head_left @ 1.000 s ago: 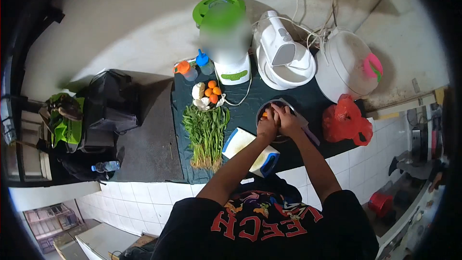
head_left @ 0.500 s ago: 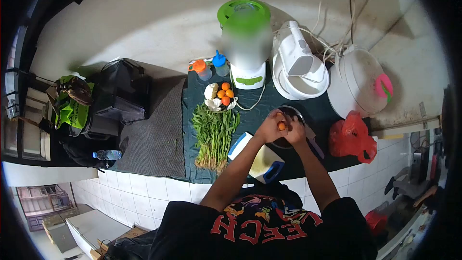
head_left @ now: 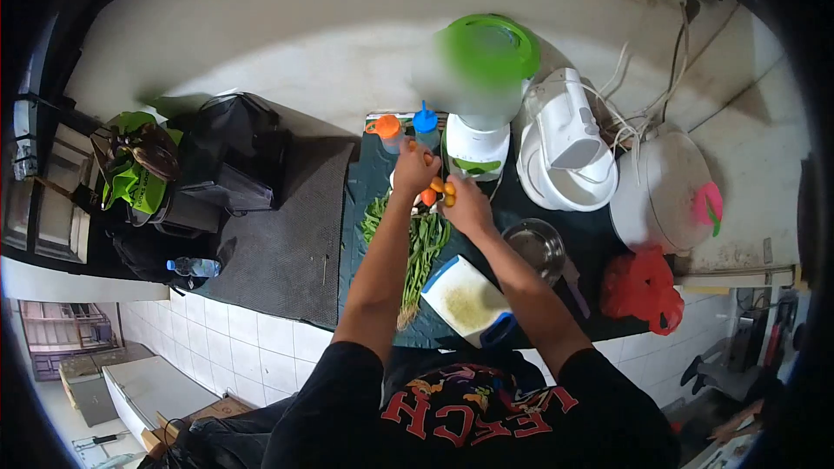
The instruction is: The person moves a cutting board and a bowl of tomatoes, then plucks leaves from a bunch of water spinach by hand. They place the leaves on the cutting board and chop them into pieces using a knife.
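Observation:
My left hand (head_left: 415, 170) is closed above the left part of a small pile, with a sliver of orange, seemingly a tomato, showing at its fingers. My right hand (head_left: 470, 208) reaches in from the other side, its fingertips closed around small orange tomatoes (head_left: 449, 200). Between the hands lies a redder tomato (head_left: 428, 197), with more of the pile hidden under my left hand. A bunch of leafy greens (head_left: 424, 247) with roots lies below, partly behind my left forearm. Right of my right forearm is a metal pot (head_left: 534, 247).
A white cutting board (head_left: 466, 297) with blue edges lies near the front edge. A purple-handled knife (head_left: 573, 287) and a red plastic bag (head_left: 641, 288) are at right. Behind stand a blender (head_left: 476, 143), a hand mixer (head_left: 566, 126) on a white bowl, and two capped bottles (head_left: 388, 130).
Both hands have moved left from over the metal pot to the tomato pile, and they have come apart. The whole view has shifted slightly.

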The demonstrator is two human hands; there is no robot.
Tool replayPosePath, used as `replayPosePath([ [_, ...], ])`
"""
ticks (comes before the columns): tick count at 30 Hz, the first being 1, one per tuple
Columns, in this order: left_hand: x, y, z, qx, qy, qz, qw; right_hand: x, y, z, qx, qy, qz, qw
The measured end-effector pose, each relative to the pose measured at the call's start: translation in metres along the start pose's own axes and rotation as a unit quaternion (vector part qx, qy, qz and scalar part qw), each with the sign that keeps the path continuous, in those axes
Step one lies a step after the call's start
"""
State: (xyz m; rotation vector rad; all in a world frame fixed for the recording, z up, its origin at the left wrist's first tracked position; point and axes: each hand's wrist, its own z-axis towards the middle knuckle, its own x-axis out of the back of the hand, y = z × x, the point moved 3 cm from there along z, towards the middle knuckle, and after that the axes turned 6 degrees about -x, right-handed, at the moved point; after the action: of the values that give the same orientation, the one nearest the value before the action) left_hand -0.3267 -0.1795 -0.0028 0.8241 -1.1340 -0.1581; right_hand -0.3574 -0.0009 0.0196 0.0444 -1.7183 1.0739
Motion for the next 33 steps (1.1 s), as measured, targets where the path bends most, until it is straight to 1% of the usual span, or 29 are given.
replayPosePath([
  [1, -0.006, -0.004, 0.009, -0.008, -0.062, 0.033, 0.997, -0.012, -0.003, 0.008, -0.03, -0.002, -0.005, 1.0],
  [2, -0.012, -0.007, 0.012, -0.007, -0.06, 0.034, 0.998, -0.024, -0.004, 0.017, -0.028, -0.002, -0.005, 1.0],
  [3, -0.018, -0.006, 0.012, -0.024, -0.053, 0.106, 0.993, -0.046, 0.007, 0.027, -0.06, 0.02, 0.008, 0.998],
  [4, -0.021, -0.004, 0.011, -0.039, -0.047, 0.175, 0.983, -0.05, 0.007, 0.03, -0.092, 0.041, 0.02, 0.995],
  [5, -0.025, -0.007, 0.011, -0.016, -0.087, 0.182, 0.979, -0.054, 0.011, 0.029, -0.122, 0.003, 0.027, 0.992],
  [6, -0.025, -0.005, 0.01, -0.017, -0.086, 0.181, 0.98, -0.058, 0.014, 0.027, -0.122, 0.004, 0.025, 0.992],
  [8, -0.026, -0.001, 0.001, -0.015, -0.099, 0.252, 0.963, -0.067, 0.02, 0.017, -0.08, 0.059, 0.048, 0.994],
  [9, -0.03, -0.006, -0.001, -0.015, -0.098, 0.252, 0.963, -0.067, 0.021, 0.014, -0.051, 0.078, 0.057, 0.994],
  [11, -0.038, -0.016, -0.007, -0.033, -0.117, 0.22, 0.968, -0.068, 0.026, 0.016, -0.049, 0.068, 0.053, 0.995],
  [12, -0.038, -0.016, -0.008, -0.033, -0.118, 0.221, 0.968, -0.07, 0.029, 0.016, -0.049, 0.061, 0.048, 0.996],
  [13, -0.035, -0.011, -0.008, -0.037, -0.128, 0.236, 0.963, -0.058, 0.02, 0.014, -0.05, 0.062, 0.05, 0.996],
  [15, -0.026, 0.002, -0.006, -0.044, -0.139, 0.251, 0.957, -0.037, 0.008, 0.006, -0.078, 0.008, 0.025, 0.997],
  [16, -0.019, 0.009, -0.003, -0.021, -0.153, 0.237, 0.959, -0.036, 0.011, 0.005, -0.08, 0.01, 0.025, 0.996],
  [17, -0.014, 0.016, -0.005, 0.002, -0.169, 0.222, 0.96, -0.033, 0.012, 0.0, -0.039, 0.041, 0.027, 0.998],
  [18, -0.015, 0.016, -0.009, 0.0, -0.172, 0.221, 0.96, -0.03, 0.015, -0.004, 0.002, 0.073, 0.029, 0.997],
  [19, -0.012, 0.018, -0.013, -0.01, -0.126, 0.225, 0.966, -0.023, 0.016, -0.011, 0.082, 0.149, 0.001, 0.985],
  [20, -0.009, 0.018, -0.019, -0.019, -0.08, 0.228, 0.97, -0.019, 0.024, -0.017, 0.079, 0.151, 0.001, 0.985],
  [21, -0.004, 0.02, -0.028, -0.061, 0.011, 0.164, 0.984, -0.013, 0.032, -0.025, 0.051, 0.106, 0.093, 0.989],
  [22, 0.002, 0.027, -0.043, -0.062, 0.005, 0.163, 0.985, -0.005, 0.036, -0.037, 0.02, 0.06, 0.184, 0.981],
  [24, 0.021, 0.045, -0.074, -0.03, 0.139, 0.064, 0.988, 0.017, 0.049, -0.057, 0.015, 0.076, 0.16, 0.984],
  [25, 0.027, 0.054, -0.093, -0.043, 0.169, 0.03, 0.984, 0.028, 0.059, -0.066, 0.024, 0.098, 0.163, 0.981],
  [26, 0.026, 0.064, -0.115, 0.001, 0.141, 0.005, 0.99, 0.034, 0.067, -0.076, 0.032, 0.12, 0.167, 0.978],
  [27, 0.015, 0.071, -0.14, -0.004, 0.12, -0.024, 0.993, 0.055, 0.063, -0.089, 0.027, 0.171, 0.139, 0.975],
  [28, 0.003, 0.079, -0.165, -0.01, 0.096, -0.054, 0.994, 0.065, 0.076, -0.099, 0.005, 0.17, 0.132, 0.977],
  [30, -0.019, 0.097, -0.21, -0.045, -0.02, -0.007, 0.999, 0.092, 0.104, -0.123, 0.032, 0.26, 0.031, 0.965],
  [31, -0.031, 0.095, -0.228, -0.058, -0.079, 0.021, 0.995, 0.112, 0.107, -0.139, -0.009, 0.271, -0.06, 0.961],
  [32, -0.041, 0.095, -0.247, -0.065, -0.088, 0.016, 0.994, 0.132, 0.109, -0.155, -0.05, 0.279, -0.15, 0.947],
  [33, -0.047, 0.097, -0.26, -0.035, -0.098, 0.027, 0.994, 0.137, 0.126, -0.168, -0.112, 0.277, -0.18, 0.937],
])
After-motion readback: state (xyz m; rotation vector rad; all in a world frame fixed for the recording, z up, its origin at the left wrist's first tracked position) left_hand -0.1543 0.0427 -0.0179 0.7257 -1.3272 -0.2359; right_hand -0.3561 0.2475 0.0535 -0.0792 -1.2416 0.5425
